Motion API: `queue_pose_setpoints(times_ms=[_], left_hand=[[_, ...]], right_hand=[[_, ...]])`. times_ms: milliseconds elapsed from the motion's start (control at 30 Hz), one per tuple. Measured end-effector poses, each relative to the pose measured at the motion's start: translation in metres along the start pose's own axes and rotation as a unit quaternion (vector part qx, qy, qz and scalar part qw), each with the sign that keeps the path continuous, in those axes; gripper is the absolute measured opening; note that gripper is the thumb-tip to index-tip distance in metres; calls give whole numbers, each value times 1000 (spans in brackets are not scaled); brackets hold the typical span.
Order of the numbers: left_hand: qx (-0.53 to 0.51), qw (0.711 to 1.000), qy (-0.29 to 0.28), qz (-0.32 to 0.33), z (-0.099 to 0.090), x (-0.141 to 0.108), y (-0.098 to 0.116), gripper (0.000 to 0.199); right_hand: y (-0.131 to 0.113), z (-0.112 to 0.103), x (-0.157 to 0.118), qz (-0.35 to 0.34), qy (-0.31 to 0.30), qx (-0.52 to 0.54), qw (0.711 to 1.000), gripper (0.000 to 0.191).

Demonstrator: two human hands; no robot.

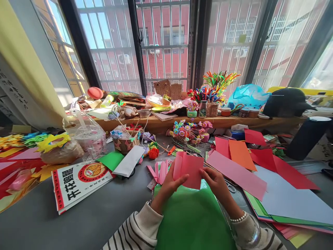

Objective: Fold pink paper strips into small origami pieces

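Observation:
Between my hands is a pink sheet of paper [192, 170], raised above a green plastic bag or sheet [192, 215]. Its left part is folded over in narrow panels. My left hand [175, 178] grips that folded side, thumb in front and fingers mostly hidden behind the paper. At the right edge, my right hand [212, 178] pinches the sheet between thumb and fingertips. Folded pink paper strips [160, 172] lie just left of my left hand. A pair of scissors [230, 187] rests beside my right wrist, partly covered.
Coloured paper sheets [296, 201] are piled at the right, beside a dark bottle [307, 139]. At the left lie a printed paper bag [83, 184] and a plastic cup [91, 142]. Behind are pipe-cleaner flowers [191, 132] and a crowded windowsill [114, 123].

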State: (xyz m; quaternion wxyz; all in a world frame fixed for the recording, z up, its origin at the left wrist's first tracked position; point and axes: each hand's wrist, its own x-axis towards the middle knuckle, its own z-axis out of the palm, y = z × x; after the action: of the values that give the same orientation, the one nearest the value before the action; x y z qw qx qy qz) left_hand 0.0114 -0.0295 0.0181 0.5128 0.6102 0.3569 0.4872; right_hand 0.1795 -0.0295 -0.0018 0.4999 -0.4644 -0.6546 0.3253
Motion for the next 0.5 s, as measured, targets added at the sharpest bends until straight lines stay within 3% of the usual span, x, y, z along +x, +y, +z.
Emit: queue_pose_setpoints(times_ms=[167,300,433,500], left_hand=[[5,989,137,-57,-8,7,-11,38],[1,985,167,-42,-10,8,-17,32],[128,977,167,18,-6,7,-15,27],[226,960,156,59,-4,6,-15,24]], right_hand=[[6,-8,2,21,86,-35,995,34],[9,-11,3,46,134,-85,986,34],[8,-8,4,-64,264,-223,936,50],[4,-5,5,-138,275,-302,903,52]])
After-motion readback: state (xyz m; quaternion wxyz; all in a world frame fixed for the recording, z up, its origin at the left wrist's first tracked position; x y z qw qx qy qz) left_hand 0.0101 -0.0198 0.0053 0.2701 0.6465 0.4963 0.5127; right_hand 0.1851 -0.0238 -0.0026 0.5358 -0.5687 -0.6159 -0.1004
